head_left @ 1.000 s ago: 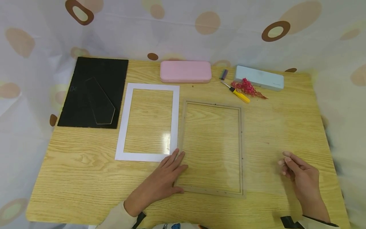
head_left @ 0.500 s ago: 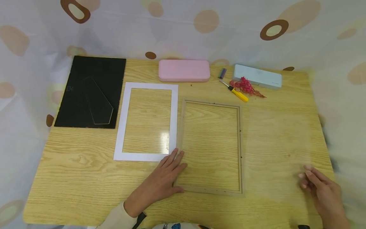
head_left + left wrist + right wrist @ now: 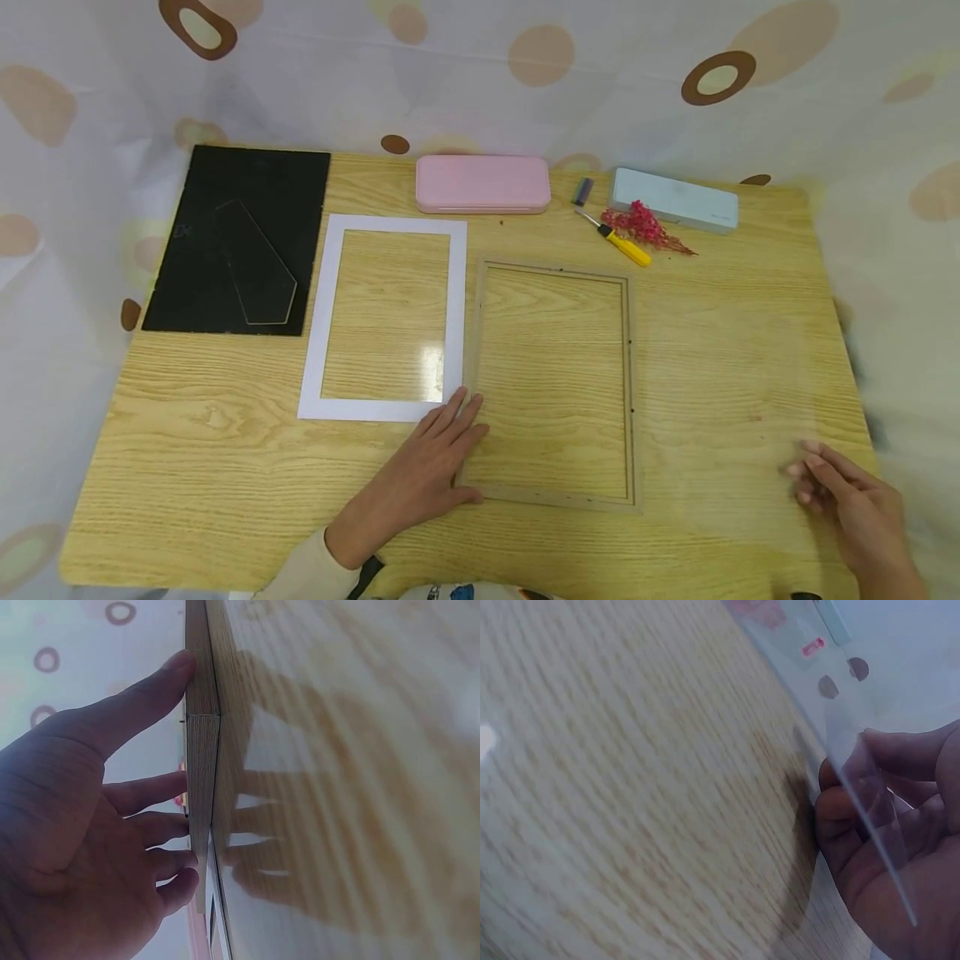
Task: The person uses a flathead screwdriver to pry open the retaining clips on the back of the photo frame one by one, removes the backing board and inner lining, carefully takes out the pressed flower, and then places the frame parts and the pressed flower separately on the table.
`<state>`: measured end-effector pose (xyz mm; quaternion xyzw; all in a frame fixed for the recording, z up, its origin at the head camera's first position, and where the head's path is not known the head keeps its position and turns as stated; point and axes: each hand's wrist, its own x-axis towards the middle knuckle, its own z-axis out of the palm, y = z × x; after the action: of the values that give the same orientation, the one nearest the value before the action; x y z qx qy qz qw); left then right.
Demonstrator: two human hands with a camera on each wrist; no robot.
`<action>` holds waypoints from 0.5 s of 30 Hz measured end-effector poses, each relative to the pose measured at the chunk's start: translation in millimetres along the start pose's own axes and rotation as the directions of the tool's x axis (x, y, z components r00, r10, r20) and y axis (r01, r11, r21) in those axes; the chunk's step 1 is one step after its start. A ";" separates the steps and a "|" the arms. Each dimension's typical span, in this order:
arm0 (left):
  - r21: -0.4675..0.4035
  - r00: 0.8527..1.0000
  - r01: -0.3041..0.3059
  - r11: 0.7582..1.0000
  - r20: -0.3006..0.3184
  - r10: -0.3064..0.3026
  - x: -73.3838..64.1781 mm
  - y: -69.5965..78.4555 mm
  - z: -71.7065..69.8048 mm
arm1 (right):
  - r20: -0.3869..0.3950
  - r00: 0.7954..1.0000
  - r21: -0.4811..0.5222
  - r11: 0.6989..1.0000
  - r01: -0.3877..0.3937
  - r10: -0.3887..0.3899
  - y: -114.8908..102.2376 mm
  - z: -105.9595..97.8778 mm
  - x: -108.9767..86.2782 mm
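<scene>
My right hand [image 3: 851, 500] pinches the edge of a clear, see-through sheet [image 3: 727, 383] between thumb and fingers. In the right wrist view the sheet [image 3: 847, 761] slants close over the table, the fingers on both its faces. Flat on the table to its left lies a thin wooden picture frame [image 3: 630, 375] with an open middle. My left hand [image 3: 427, 467] rests at the frame's lower left corner, fingers spread and fairly straight. Seen from the left wrist, the thumb and fingertips touch the frame's side [image 3: 202, 750].
A white mat border [image 3: 321, 333] lies just left of the frame, beside a black backing board [image 3: 180, 275] with a stand flap. Along the back are a pink case [image 3: 483, 183], a light blue case [image 3: 675, 198], a yellow-handled screwdriver [image 3: 628, 248], a pink dried flower sprig [image 3: 647, 225] and a small dark block [image 3: 583, 192].
My right hand has moved to the right and slightly toward me, drawing the clear sheet from over the frame to the table beside it. My left hand has stayed at the frame's corner.
</scene>
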<state>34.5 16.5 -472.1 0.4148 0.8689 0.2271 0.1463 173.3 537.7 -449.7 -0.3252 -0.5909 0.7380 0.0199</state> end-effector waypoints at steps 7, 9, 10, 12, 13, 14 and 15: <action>-0.005 1.000 -0.002 1.000 -0.006 0.002 -0.4 -0.3 0.3 | -0.184 0.983 -0.297 0.954 -0.051 -0.005 -2.1 3.4 0.9; -0.008 1.000 -0.001 1.000 -0.005 0.001 -0.6 -0.4 0.5 | -0.268 0.963 -0.432 0.895 -0.114 -0.007 -3.3 6.0 2.0; -0.010 1.000 -0.001 1.000 -0.005 0.001 -0.6 -0.5 0.6 | -0.305 0.952 -0.511 0.848 -0.143 -0.023 -3.7 7.4 2.7; -0.015 1.000 0.001 1.000 -0.003 -0.001 -0.8 -0.8 0.9 | -0.361 0.930 -0.649 0.735 -0.197 -0.070 -3.8 11.4 4.5; -0.020 1.000 0.002 1.000 -0.002 -0.002 -0.8 -0.9 1.0 | -0.376 0.921 -0.692 0.692 -0.208 -0.100 -3.5 13.7 5.4; -0.026 1.000 0.004 1.000 0.001 -0.004 -0.9 -1.0 1.0 | -0.387 0.912 -0.738 0.638 -0.220 -0.133 -2.9 15.8 6.0; -0.034 1.000 0.005 0.999 0.003 -0.005 -0.9 -1.0 1.0 | -0.391 0.905 -0.773 0.593 -0.224 -0.168 -1.9 18.0 6.6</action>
<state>34.7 15.5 -473.4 0.4102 0.8658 0.2408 0.1550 158.3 525.5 -449.4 -0.4605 -0.8345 0.3023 -0.0130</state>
